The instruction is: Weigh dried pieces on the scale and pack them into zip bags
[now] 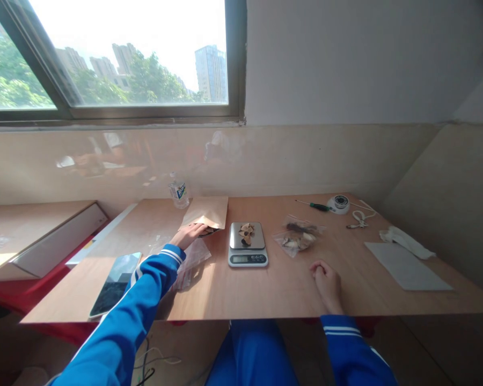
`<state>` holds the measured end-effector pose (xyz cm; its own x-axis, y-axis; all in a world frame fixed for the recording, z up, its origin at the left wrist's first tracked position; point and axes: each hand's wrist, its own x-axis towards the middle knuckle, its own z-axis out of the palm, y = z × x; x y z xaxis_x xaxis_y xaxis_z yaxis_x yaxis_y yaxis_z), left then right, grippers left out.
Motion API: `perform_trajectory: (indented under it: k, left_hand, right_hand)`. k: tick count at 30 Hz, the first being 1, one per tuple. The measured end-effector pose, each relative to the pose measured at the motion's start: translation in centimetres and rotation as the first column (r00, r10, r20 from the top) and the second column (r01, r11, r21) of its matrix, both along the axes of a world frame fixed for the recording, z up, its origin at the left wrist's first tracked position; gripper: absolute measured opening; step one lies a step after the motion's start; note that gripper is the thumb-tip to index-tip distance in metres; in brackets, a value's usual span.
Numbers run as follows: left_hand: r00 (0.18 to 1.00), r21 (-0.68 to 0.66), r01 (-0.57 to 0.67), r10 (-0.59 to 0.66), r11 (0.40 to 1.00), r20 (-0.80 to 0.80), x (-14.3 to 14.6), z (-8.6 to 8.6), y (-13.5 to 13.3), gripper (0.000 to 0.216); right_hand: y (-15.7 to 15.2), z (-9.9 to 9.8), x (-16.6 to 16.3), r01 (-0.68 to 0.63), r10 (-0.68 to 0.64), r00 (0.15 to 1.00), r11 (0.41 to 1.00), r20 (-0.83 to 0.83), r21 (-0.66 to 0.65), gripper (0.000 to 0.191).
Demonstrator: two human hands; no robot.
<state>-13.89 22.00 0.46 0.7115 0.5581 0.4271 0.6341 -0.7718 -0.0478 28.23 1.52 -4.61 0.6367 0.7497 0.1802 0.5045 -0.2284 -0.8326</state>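
Observation:
My left hand (pixel 189 235) is at the near mouth of a brown paper bag (pixel 209 208), its fingers closed on the edge. The mouth gapes and shows dark pieces inside; my thumb is hidden. A digital kitchen scale (pixel 248 260) stands right of the bag, with several dried brown slices (pixel 247 234) on its metal plate. I cannot read its display. My right hand (pixel 326 283) rests on the table as a loose fist, with nothing visible in it. Beyond it lie clear zip bags (pixel 295 243) with pale and dark dried pieces.
Flat clear plastic bags (pixel 193 262) lie below my left hand, and a tablet (pixel 116 284) farther left. A plastic bottle (pixel 179 193) stands at the back. On the right are a screwdriver (pixel 317 206), a white dome camera (pixel 338 203) with cable, a white cloth (pixel 406 241) and a pale sheet (pixel 406 266).

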Motion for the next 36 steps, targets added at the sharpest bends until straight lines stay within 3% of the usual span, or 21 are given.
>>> perform_trajectory:
  k: [7,11,16,21,28,33,36]
  left_hand:
    - [0.992,-0.176,0.026,-0.004,0.984,0.125,1.0,2.0,-1.5,0.033]
    - [0.983,-0.19,-0.007,0.042,0.982,0.179,0.9,2.6,-2.7,0.032]
    - [0.921,-0.078,-0.068,0.093,0.995,0.379,2.1,1.2,-6.0,0.028]
    - [0.903,-0.069,-0.002,0.031,0.998,0.429,6.6,0.0,-9.3,0.021]
    - [0.914,-0.133,0.018,0.037,0.991,0.405,11.2,-0.4,-6.9,0.024]
    - [0.955,-0.237,0.138,-0.066,0.961,0.29,11.0,-1.7,-6.3,0.033]
    - [0.94,-0.203,0.078,-0.005,0.976,0.34,9.5,-1.2,-7.3,0.038]
  right_hand:
    - [-0.2,0.1,0.0,0.007,-0.007,1.0,1.0,-0.001,0.016,0.022]
    - [-0.2,0.5,-0.2,0.008,-0.007,1.0,1.0,-0.006,0.015,0.021]
    - [-0.4,1.2,-0.4,0.019,-0.019,1.0,1.0,-0.006,0.025,0.021]
    - [-0.5,1.2,-0.5,0.008,-0.008,1.0,0.999,-0.021,0.032,0.021]
    - [-0.6,1.2,-0.6,0.008,-0.006,0.999,0.999,-0.048,0.042,0.021]
    - [-0.6,1.2,-0.5,0.0,0.003,0.999,0.998,-0.049,0.055,0.021]
    - [-0.6,1.1,-0.5,0.001,0.001,0.999,0.999,-0.042,0.046,0.02]
